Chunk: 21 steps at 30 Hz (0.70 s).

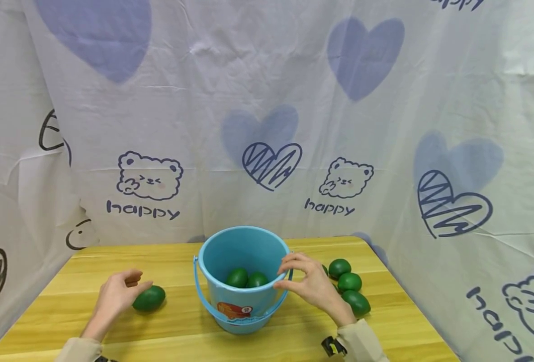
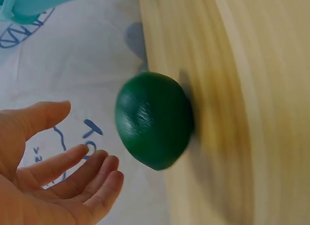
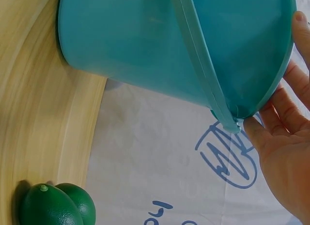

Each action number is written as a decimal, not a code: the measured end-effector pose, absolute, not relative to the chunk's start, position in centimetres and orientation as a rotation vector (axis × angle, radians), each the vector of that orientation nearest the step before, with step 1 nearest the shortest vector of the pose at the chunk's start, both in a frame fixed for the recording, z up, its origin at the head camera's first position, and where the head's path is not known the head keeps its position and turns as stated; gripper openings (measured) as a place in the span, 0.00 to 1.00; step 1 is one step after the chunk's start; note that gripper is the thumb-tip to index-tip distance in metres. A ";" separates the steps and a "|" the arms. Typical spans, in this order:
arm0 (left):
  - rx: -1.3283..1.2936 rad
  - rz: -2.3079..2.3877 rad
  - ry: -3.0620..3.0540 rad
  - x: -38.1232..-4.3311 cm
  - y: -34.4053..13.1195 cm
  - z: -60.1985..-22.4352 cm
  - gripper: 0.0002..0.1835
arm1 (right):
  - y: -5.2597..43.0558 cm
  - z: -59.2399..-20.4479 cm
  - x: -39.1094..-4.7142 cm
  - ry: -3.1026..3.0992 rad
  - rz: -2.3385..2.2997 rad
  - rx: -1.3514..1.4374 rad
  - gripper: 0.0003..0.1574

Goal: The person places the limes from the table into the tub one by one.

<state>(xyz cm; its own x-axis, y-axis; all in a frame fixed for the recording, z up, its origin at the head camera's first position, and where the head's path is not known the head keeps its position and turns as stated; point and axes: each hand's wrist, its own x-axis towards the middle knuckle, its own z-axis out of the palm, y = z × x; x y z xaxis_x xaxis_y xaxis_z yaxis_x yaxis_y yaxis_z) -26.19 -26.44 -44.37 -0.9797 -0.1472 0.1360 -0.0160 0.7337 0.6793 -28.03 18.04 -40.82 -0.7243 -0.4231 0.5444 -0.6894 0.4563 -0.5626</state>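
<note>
A light blue bucket point(image 1: 243, 311) with its handle hanging down in front stands mid-table, and two green limes point(image 1: 237, 277) show inside it. My left hand point(image 1: 115, 296) is beside a single lime point(image 1: 149, 298) on the table's left side. In the left wrist view its relaxed, slightly bent fingers point(image 2: 104, 179) stay apart from that lime point(image 2: 154, 121). At the bucket's right rim is my right hand point(image 1: 309, 281), its thumb and fingers point(image 3: 286, 106) spread around the rim's edge near the handle joint. No fruit shows in either hand.
Several more limes point(image 1: 350, 283) lie grouped on the right of the wooden table point(image 1: 176, 342), partly behind my right hand. A white cloth point(image 1: 194, 125) printed with hearts and bears hangs behind the table and along its sides.
</note>
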 end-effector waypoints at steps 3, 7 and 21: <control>0.147 -1.082 -2.810 -26.5 -26.9 -44.7 0.37 | 18.1 -40.8 -28.0 -2.382 1.142 0.946 0.15; 0.171 -1.102 -2.856 -26.8 -27.3 -45.1 0.40 | 18.1 -40.8 -28.0 -2.383 1.141 0.942 0.15; 0.269 -1.359 -2.871 -27.5 -28.5 -46.8 0.49 | 18.0 -40.8 -27.9 -2.400 1.164 0.936 0.18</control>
